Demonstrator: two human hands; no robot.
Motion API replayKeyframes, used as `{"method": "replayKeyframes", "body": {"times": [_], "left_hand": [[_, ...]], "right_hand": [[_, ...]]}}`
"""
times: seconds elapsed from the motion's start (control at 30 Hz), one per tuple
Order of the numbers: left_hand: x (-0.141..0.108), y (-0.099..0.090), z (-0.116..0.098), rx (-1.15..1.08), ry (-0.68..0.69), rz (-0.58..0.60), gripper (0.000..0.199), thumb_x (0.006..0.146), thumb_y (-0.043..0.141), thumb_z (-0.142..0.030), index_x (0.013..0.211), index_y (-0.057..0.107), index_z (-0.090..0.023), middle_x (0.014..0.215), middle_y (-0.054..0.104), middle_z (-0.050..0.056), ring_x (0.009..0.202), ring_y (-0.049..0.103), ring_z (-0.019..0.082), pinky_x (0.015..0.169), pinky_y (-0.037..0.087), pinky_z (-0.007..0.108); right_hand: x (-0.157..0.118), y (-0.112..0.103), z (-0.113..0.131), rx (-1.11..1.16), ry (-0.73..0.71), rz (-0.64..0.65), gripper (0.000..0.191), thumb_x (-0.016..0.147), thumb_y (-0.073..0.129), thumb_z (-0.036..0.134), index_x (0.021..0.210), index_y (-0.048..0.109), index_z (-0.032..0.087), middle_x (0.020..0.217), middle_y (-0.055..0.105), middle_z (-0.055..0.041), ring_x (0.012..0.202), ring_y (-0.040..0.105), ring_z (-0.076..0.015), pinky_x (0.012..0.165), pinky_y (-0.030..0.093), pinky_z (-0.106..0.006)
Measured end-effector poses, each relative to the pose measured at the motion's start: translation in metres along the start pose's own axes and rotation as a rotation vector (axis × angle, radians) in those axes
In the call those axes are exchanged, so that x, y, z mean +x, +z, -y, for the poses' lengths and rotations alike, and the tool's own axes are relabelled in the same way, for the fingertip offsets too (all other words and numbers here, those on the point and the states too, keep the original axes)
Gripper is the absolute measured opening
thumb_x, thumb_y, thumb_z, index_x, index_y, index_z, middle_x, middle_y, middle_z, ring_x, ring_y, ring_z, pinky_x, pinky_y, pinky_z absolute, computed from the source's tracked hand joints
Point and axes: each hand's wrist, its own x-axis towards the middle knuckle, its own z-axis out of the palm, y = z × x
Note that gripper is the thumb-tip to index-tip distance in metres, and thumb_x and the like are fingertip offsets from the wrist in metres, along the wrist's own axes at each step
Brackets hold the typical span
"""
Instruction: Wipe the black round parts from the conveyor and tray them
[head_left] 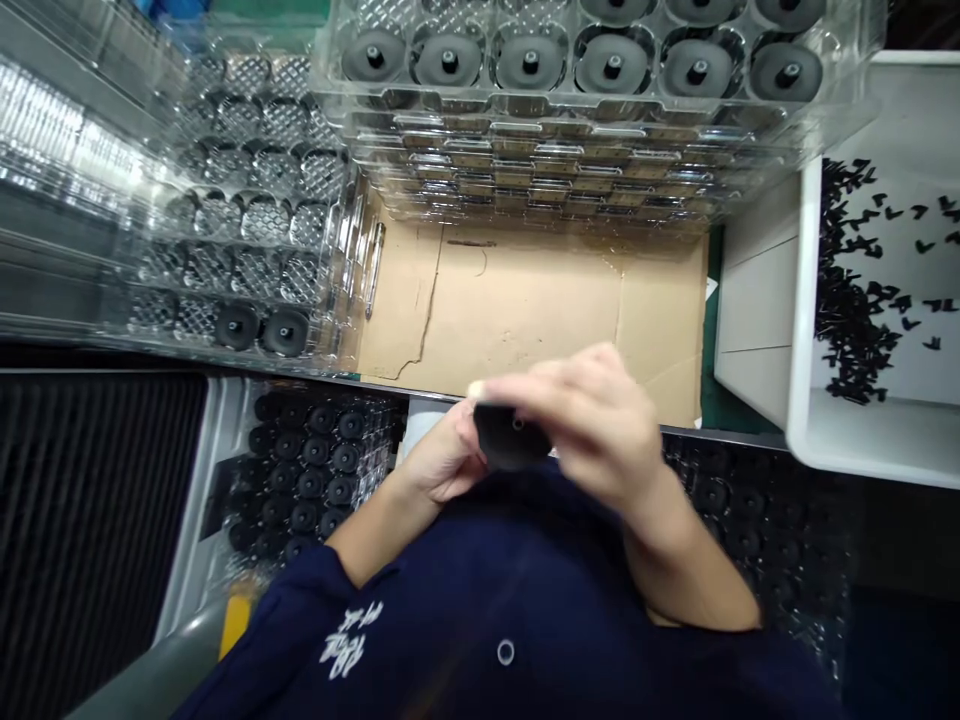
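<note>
Close to my body, just below the table's front edge, I hold a black round part (510, 440) with a small ring-shaped hole near its upper edge. My left hand (454, 455) is closed on its left side. Over its top and right edge lie the fingers of my right hand (600, 425), closed on the part and smeared by motion. Whether the right fingertips also pinch a smaller piece is hidden. Black round parts with central stems, such as this black disc (613, 65), sit in the clear plastic tray (525, 100) at the back.
A cardboard sheet (540, 310) covers the table, with a thin metal rod (375, 270) at its left. Left stands another clear tray (225, 210) with two black discs. A white bin (799, 300) at right holds small black pieces (855, 300). More filled trays (307, 470) are below.
</note>
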Motion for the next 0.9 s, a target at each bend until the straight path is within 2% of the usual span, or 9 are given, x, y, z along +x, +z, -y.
{"method": "replayKeyframes", "body": {"times": [0.1, 0.2, 0.3, 0.4, 0.47, 0.53, 0.67, 0.77, 0.9], "left_hand": [[-0.004, -0.003, -0.004, -0.112, 0.104, 0.066, 0.060, 0.056, 0.089, -0.037, 0.110, 0.066, -0.023, 0.112, 0.071, 0.005, 0.097, 0.069, 0.023, 0.078, 0.055, 0.024], [-0.005, -0.008, -0.006, -0.180, 0.163, 0.108, 0.063, 0.055, 0.088, -0.042, 0.112, 0.065, -0.028, 0.116, 0.070, 0.004, 0.099, 0.069, 0.023, 0.079, 0.057, 0.027], [-0.005, -0.010, -0.005, -0.176, 0.166, 0.091, 0.055, 0.062, 0.086, -0.029, 0.112, 0.065, -0.031, 0.114, 0.070, 0.001, 0.100, 0.069, 0.022, 0.081, 0.057, 0.029], [-0.005, -0.009, -0.006, -0.152, 0.166, 0.082, 0.053, 0.063, 0.085, -0.022, 0.112, 0.065, -0.031, 0.116, 0.070, 0.001, 0.100, 0.068, 0.022, 0.082, 0.057, 0.029], [-0.007, -0.007, -0.006, -0.141, 0.190, 0.082, 0.055, 0.062, 0.086, -0.025, 0.113, 0.066, -0.030, 0.117, 0.069, 0.002, 0.102, 0.068, 0.023, 0.083, 0.056, 0.030], [-0.009, -0.005, -0.007, -0.119, 0.241, 0.061, 0.058, 0.059, 0.088, -0.029, 0.113, 0.066, -0.030, 0.117, 0.069, 0.001, 0.102, 0.067, 0.022, 0.085, 0.056, 0.028], [-0.009, -0.007, -0.010, -0.055, 0.300, 0.011, 0.057, 0.058, 0.088, -0.034, 0.110, 0.069, -0.026, 0.109, 0.071, 0.001, 0.097, 0.068, 0.016, 0.088, 0.053, 0.023], [-0.007, -0.009, -0.011, -0.062, 0.338, -0.005, 0.056, 0.058, 0.088, -0.031, 0.111, 0.068, -0.029, 0.109, 0.071, -0.001, 0.094, 0.069, 0.017, 0.085, 0.054, 0.025], [-0.008, -0.004, -0.011, -0.049, 0.339, 0.025, 0.045, 0.056, 0.088, -0.034, 0.098, 0.073, -0.025, 0.090, 0.073, -0.002, 0.092, 0.069, 0.015, 0.083, 0.052, 0.020]], "right_hand": [[-0.018, 0.010, -0.034, 0.096, 0.342, -0.034, 0.025, 0.094, 0.051, 0.022, 0.112, 0.066, 0.029, 0.103, 0.071, 0.0013, 0.091, 0.064, -0.0131, 0.082, 0.043, -0.030], [-0.051, 0.042, -0.068, 0.146, 0.587, -0.078, 0.026, 0.092, 0.053, 0.032, 0.114, 0.067, 0.029, 0.113, 0.069, -0.0024, 0.101, 0.064, -0.0184, 0.085, 0.047, -0.034], [-0.075, 0.075, -0.087, 0.106, 0.701, -0.014, 0.024, 0.087, 0.055, 0.032, 0.102, 0.072, 0.022, 0.097, 0.073, -0.0054, 0.090, 0.066, -0.0213, 0.082, 0.048, -0.037], [-0.069, 0.071, -0.073, 0.100, 0.751, -0.078, 0.026, 0.088, 0.053, 0.032, 0.103, 0.070, 0.020, 0.095, 0.072, -0.0066, 0.079, 0.065, -0.0190, 0.069, 0.050, -0.033], [-0.049, 0.049, -0.045, 0.084, 0.699, -0.213, 0.027, 0.091, 0.051, 0.031, 0.111, 0.066, 0.023, 0.106, 0.069, -0.0053, 0.084, 0.064, -0.0169, 0.067, 0.049, -0.029], [-0.026, 0.027, -0.010, 0.025, 0.502, -0.309, 0.026, 0.090, 0.053, 0.025, 0.115, 0.063, 0.026, 0.112, 0.067, -0.0026, 0.094, 0.063, -0.0166, 0.075, 0.049, -0.029], [0.001, 0.020, 0.040, -0.057, 0.112, -0.138, 0.029, 0.090, 0.052, 0.015, 0.118, 0.058, 0.017, 0.097, 0.069, -0.0050, 0.082, 0.061, -0.0148, 0.078, 0.046, -0.031], [0.007, 0.035, 0.041, -0.032, 0.100, 0.005, 0.022, 0.091, 0.048, 0.012, 0.109, 0.060, 0.012, 0.085, 0.068, -0.0051, 0.072, 0.057, -0.0136, 0.069, 0.043, -0.029], [0.012, 0.045, 0.031, -0.152, 0.086, -0.165, 0.024, 0.092, 0.047, 0.014, 0.112, 0.059, 0.014, 0.094, 0.069, -0.0061, 0.077, 0.058, -0.0147, 0.074, 0.041, -0.031]]}}
